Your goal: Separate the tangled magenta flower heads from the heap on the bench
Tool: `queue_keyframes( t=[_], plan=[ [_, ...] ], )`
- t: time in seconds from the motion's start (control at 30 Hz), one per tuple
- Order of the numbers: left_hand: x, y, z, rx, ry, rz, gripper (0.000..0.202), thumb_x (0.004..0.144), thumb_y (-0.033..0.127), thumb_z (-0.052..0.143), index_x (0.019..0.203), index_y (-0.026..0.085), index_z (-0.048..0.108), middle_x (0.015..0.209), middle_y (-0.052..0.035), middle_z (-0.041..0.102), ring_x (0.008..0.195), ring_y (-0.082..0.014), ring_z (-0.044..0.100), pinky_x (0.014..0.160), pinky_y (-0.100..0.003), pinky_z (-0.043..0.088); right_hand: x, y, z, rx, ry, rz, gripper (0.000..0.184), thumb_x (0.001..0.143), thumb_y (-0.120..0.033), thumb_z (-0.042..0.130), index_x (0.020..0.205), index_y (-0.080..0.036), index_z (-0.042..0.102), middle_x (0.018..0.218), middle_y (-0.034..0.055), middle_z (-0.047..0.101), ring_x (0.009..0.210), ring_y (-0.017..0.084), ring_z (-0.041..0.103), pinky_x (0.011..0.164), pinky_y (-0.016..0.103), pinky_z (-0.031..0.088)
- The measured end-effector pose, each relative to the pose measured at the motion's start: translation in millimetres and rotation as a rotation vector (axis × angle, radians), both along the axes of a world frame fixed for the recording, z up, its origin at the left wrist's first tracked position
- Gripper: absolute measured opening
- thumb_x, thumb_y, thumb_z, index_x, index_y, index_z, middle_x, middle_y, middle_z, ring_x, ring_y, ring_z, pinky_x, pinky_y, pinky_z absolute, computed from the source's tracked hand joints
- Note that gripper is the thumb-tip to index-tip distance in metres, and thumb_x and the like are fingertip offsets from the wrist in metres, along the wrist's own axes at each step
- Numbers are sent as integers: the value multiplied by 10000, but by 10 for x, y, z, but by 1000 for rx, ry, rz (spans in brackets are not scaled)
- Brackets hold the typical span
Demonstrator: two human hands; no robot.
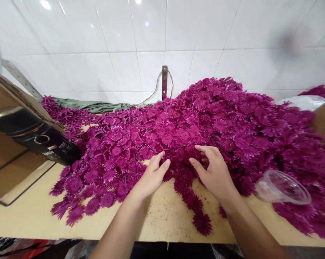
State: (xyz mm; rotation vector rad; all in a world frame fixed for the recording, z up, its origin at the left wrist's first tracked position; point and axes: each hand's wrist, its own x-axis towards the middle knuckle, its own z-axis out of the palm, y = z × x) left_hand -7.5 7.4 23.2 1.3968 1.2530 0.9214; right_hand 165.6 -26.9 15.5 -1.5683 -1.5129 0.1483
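Note:
A large heap of magenta artificial flower heads (166,138) spreads over the table. At the front edge of this heap is my left hand (153,174), its thumb and index finger slightly apart and no flower visible between them. My right hand (213,171) hovers or rests at the heap's front too, thumb and fingers spread, with nothing seen in its grasp. Whether the fingertips touch the petals I cannot tell. Between my forearms a short trail of flower heads (193,205) runs toward the table's near edge.
A black bottle (53,144) leans by a cardboard box (5,172) on the left. To the right a clear plastic tub (285,187) lies tilted against the flowers. Green cloth (89,105) and a metal bracket (165,81) are at the tiled wall. Dark specks dot the tabletop (165,216).

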Motion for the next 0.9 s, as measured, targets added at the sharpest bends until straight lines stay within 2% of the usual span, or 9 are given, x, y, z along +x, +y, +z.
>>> queue_keyframes(
  t=[0.1, 0.17, 0.27, 0.43, 0.53, 0.6, 0.7, 0.83, 0.9],
  plan=[
    [17, -3, -66, 16, -105, -47, 209, 722, 162, 553, 901, 171, 661, 1012, -75, 670, 973, -193, 575, 899, -328, 394, -119, -62, 18, -62, 30, 104, 247, 805, -326, 525, 1006, -189, 570, 983, 95, 579, 946, 224, 530, 852, 422, 429],
    [32, -4, -110, 36, -136, -34, 141, 687, 157, 571, 780, 163, 677, 851, -55, 690, 836, -180, 598, 823, -308, 426, -202, -101, 22, -125, 112, 187, 240, 813, -331, 517, 997, -183, 564, 953, 89, 591, 886, 200, 553, 801, 386, 459],
    [63, -18, -142, 60, -125, -2, 70, 663, 186, 588, 618, 161, 635, 634, -8, 627, 650, -145, 555, 665, -264, 434, -320, -119, 18, -189, 188, 256, 239, 788, -329, 550, 976, -181, 562, 949, 81, 605, 866, 190, 567, 781, 368, 470],
    [84, -36, -157, 80, -74, 9, 346, 711, 341, 561, 435, 171, 438, 458, 52, 399, 477, -86, 372, 486, -219, 324, -428, -58, 9, -271, 304, 333, 165, 754, -263, 575, 894, -177, 573, 882, 51, 637, 812, 167, 592, 752, 322, 480],
    [72, -51, -177, 13, -142, -36, 378, 723, 434, 539, 467, 171, 447, 463, 52, 395, 468, -82, 362, 469, -217, 318, -420, -27, 15, -269, 306, 384, 82, 760, -206, 547, 829, -182, 585, 812, 30, 644, 766, 155, 597, 725, 298, 478],
    [68, -70, -186, -23, -194, -105, 297, 719, 412, 555, 566, 158, 544, 530, 32, 492, 527, -97, 446, 529, -222, 376, -410, -27, 17, -211, 223, 341, 82, 765, -172, 524, 800, -183, 597, 792, 31, 644, 755, 157, 595, 715, 294, 470],
    [87, -101, -183, -39, -254, -162, 129, 679, 265, 606, 730, 150, 633, 675, -3, 611, 697, -133, 555, 689, -245, 433, -432, -46, 7, -96, 65, 211, 142, 786, -149, 477, 797, -185, 613, 776, 44, 654, 725, 166, 599, 687, 296, 460],
    [111, -146, -150, -63, -282, -32, 99, 671, 189, 594, 736, 144, 653, 678, -14, 635, 668, -136, 562, 681, -260, 443, -405, -10, 16, 13, -99, 96, 171, 805, -169, 440, 796, -188, 610, 768, 61, 660, 696, 183, 599, 661, 308, 450],
    [85, -180, -135, -57, -260, 21, 61, 659, 180, 605, 689, 148, 648, 648, -6, 629, 633, -130, 550, 659, -257, 438, -269, 60, 60, 68, -121, -67, 170, 806, -190, 429, 753, -187, 590, 732, 70, 642, 670, 188, 583, 646, 318, 444]
  ],
)
